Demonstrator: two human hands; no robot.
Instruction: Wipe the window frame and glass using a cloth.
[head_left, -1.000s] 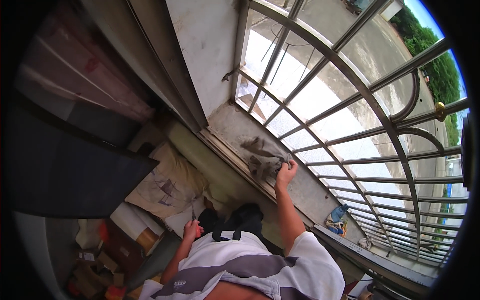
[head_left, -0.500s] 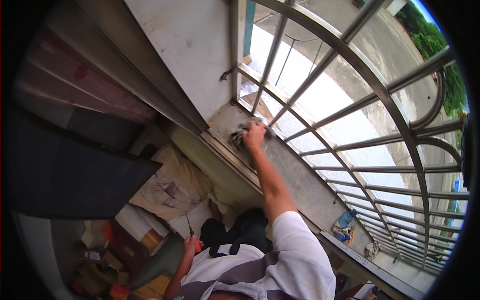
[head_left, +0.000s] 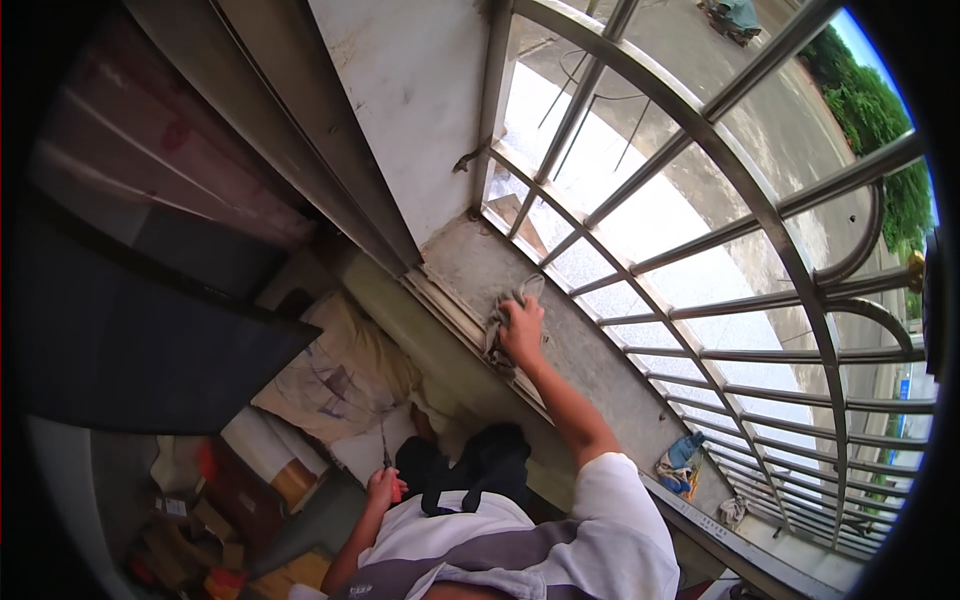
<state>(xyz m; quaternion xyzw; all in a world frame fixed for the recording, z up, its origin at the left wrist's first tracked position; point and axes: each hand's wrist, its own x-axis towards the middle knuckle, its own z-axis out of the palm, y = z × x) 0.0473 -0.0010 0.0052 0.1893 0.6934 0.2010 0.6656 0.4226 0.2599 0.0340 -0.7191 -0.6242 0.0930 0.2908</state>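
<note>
My right hand (head_left: 523, 328) presses a crumpled grey rag (head_left: 494, 335) onto the concrete window sill (head_left: 590, 350), beside the metal window track (head_left: 455, 312). Its fingers are closed over the cloth, and a loose fold sticks out toward the bars. Low on my left side, my left hand (head_left: 379, 488) grips a thin screwdriver (head_left: 386, 455) with a red handle, its shaft pointing up and away from me. Part of the handle is hidden in the fingers.
A curved metal window grille (head_left: 640, 268) runs along the sill's outer side. Farther right on the sill lie a blue bundle (head_left: 681, 462) and a pale cloth (head_left: 732, 512). A stained cushion (head_left: 335, 375), a dark panel (head_left: 150, 340) and cardboard boxes (head_left: 190, 545) stand at the left.
My right hand has drawn the rag back along the sill, nearer to me and toward the window track. The left hand keeps its hold on the screwdriver. The view has shifted slightly.
</note>
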